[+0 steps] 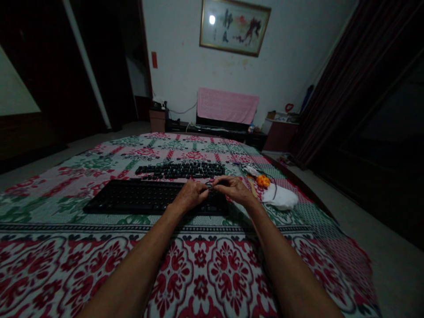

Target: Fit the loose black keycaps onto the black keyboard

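A: Where is the keyboard, and how are the hands?

B: The black keyboard (132, 196) lies flat on the patterned cloth (198, 265) of the surface. The left hand (190, 194) and the right hand (234, 189) meet above its right part, both pinching a small thin thing (210, 185) — too small for me to tell what it is.

A: Is there room around them?

B: Behind the far edge of the keyboard, the black keycaps (182, 169) stand in rows, so the gap there is narrow. On the right side, an orange knobbly ball (263, 181) and a white bundle (281, 198) are near the right hand, with the cloth's right edge beyond them.

A: And the other sides?

B: More generous — the cloth runs far past the keyboard's left end, and a wide red-patterned part lies before its near edge, under the forearms.
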